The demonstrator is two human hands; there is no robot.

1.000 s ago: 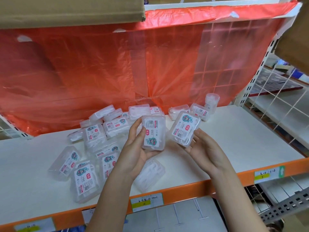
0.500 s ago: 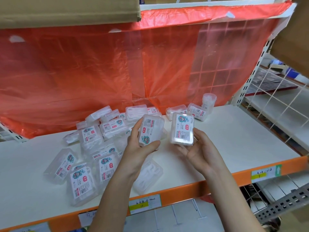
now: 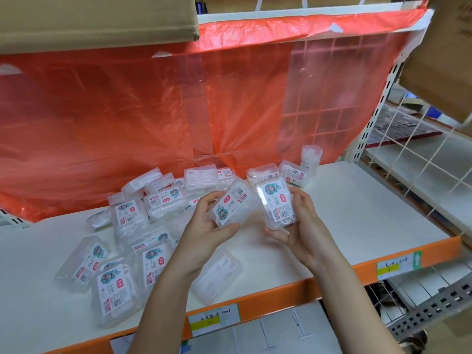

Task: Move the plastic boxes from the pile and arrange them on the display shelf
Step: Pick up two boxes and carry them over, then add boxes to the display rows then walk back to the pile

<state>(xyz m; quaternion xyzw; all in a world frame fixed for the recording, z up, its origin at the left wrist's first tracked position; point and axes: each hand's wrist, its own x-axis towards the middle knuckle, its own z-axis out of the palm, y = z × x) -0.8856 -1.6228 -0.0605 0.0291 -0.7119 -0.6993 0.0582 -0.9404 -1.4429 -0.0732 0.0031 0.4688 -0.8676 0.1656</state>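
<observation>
Each of my hands holds a clear plastic box with a white and teal label, above the middle of the white display shelf (image 3: 357,215). My left hand (image 3: 204,231) grips one box (image 3: 231,205) tilted to the right, label up. My right hand (image 3: 298,226) grips the other box (image 3: 275,203) nearly upright, label facing me. The two boxes almost touch. A loose pile of several like boxes (image 3: 127,241) lies on the shelf's left half. One box (image 3: 217,277) lies face down under my left wrist.
Two boxes (image 3: 291,172) and a small round clear tub (image 3: 310,157) stand at the back by the orange plastic sheet (image 3: 153,111). An orange shelf edge (image 3: 332,277) carries price tags. A wire mesh divider (image 3: 421,175) bounds the right side. Cardboard boxes sit overhead.
My left hand has tipped its box over to the right. My right hand has turned its box more upright and brought it closer to the other.
</observation>
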